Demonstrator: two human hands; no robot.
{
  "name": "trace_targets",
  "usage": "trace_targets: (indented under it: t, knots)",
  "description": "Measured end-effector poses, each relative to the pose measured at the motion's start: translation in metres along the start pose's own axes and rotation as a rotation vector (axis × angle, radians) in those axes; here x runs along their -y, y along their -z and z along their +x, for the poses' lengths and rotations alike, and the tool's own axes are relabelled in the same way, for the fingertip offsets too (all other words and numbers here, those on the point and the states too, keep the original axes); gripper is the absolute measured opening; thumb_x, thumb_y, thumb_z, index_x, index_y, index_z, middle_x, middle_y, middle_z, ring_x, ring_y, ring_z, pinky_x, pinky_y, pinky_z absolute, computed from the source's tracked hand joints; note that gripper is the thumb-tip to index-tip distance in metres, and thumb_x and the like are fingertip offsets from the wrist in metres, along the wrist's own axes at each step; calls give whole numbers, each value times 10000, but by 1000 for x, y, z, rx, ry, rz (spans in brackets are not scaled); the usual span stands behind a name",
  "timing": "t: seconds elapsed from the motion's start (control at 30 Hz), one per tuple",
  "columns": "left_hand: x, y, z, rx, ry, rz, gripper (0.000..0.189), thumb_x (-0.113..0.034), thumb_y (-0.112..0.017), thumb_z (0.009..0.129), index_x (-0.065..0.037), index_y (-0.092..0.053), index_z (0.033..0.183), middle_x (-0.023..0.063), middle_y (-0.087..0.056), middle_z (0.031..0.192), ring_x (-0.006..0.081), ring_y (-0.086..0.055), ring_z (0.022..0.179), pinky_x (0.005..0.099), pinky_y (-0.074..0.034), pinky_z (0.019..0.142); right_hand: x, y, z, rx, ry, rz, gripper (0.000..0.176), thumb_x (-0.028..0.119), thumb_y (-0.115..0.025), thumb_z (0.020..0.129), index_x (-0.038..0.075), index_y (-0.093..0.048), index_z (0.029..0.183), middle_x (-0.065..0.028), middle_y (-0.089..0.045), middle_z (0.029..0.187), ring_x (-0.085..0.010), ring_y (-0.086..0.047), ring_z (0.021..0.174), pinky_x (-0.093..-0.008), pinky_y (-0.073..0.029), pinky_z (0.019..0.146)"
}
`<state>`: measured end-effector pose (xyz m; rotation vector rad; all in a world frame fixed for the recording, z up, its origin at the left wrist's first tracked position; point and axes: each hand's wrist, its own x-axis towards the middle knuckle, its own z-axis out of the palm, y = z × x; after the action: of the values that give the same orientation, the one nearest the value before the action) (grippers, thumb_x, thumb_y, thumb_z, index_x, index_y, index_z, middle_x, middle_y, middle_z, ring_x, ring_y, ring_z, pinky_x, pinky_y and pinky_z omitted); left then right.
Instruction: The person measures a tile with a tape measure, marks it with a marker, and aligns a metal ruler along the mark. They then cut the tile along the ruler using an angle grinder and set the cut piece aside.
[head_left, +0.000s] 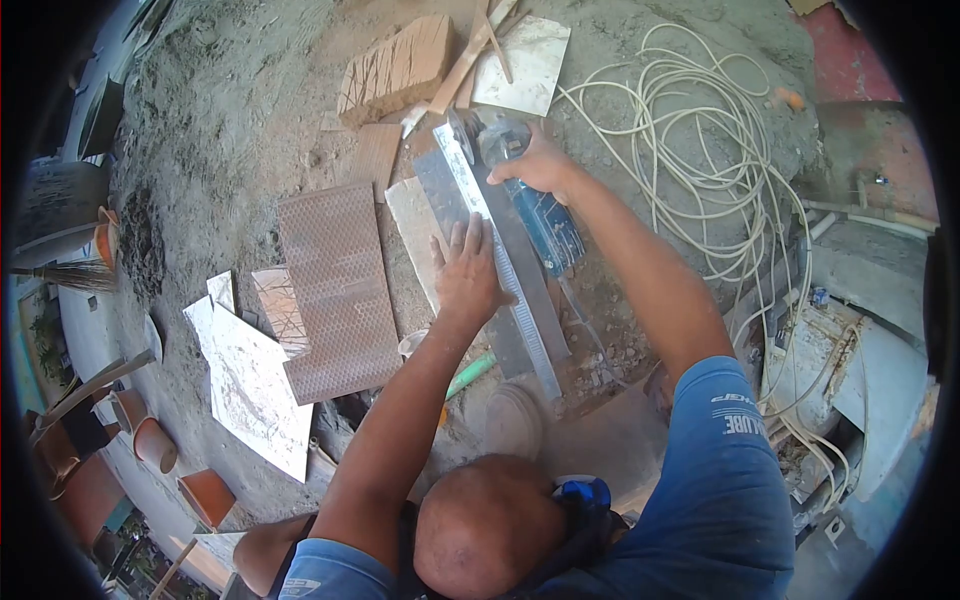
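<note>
A dark grey tile [540, 305] lies on the ground in front of me, with a long perforated metal strip [522, 315] laid along it. My left hand [466, 272] rests flat over the tile and the strip's left edge, fingers extended. Wrapped around the front of a blue angle grinder [546, 228] is my right hand [545, 165]. The grinder's disc [463, 138] is beside the far end of the strip, and its cable trails back toward me. A paler board [412, 225] shows beneath the tile's left side.
A brown textured tile [335, 290] and a broken white tile [258, 385] lie left. Grooved brown tiles [395, 70] and a white piece [525, 65] are beyond the grinder. Pale coiled cable [690, 130] spreads right. Near my shoe [513, 420] is a green tube [470, 374].
</note>
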<state>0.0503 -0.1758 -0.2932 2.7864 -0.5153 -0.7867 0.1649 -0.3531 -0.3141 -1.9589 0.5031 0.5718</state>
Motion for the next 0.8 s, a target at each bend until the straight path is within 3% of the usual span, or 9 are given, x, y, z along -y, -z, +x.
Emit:
trace_targets:
  t: [0.07,0.13,0.3,0.73,0.8]
  knots:
    - [0,-1,-1,-1,-2,2,1252,-424,-927,522,-54,-271,1522,93,-275,1586,297,-254,1476,588,-184,1194,-11,2,-7,-5,-23,-9,1160,229,-873,556,-54,-248,1491,-274,-558,1304,-329,-590,1168,-388,-509,943]
    - [0,-2,-2,2,-5,3,1252,-427,-928,519,-54,-277,1521,94,-276,1586,296,-255,1476,590,-183,1193,-7,13,-30,153,-47,54,1179,231,-871,556,-54,-223,1500,-275,-555,1305,-332,-587,1163,-389,-507,946]
    - [1,-5,-1,-38,-34,4,1227,-368,-942,508,-41,-303,1503,104,-288,1572,308,-273,1463,603,-204,1182,-27,14,-81,91,-79,-18,1122,211,-875,578,-40,-264,1486,-242,-567,1304,-314,-579,1164,-371,-485,958]
    - [-3,-4,1,-27,-19,78,1259,-430,-939,498,-66,-301,1521,103,-280,1597,310,-254,1477,593,-230,1172,-94,12,-196,137,-195,30,1174,231,-858,563,-48,-211,1501,-276,-582,1272,-338,-596,1152,-361,-477,968]
    - [-6,-2,0,17,-10,119,1222,-458,-919,553,-74,-285,1525,82,-270,1596,288,-250,1478,577,-220,1187,-96,16,-212,146,-224,35,1171,241,-858,564,-37,-214,1502,-279,-588,1261,-344,-600,1145,-363,-479,965]
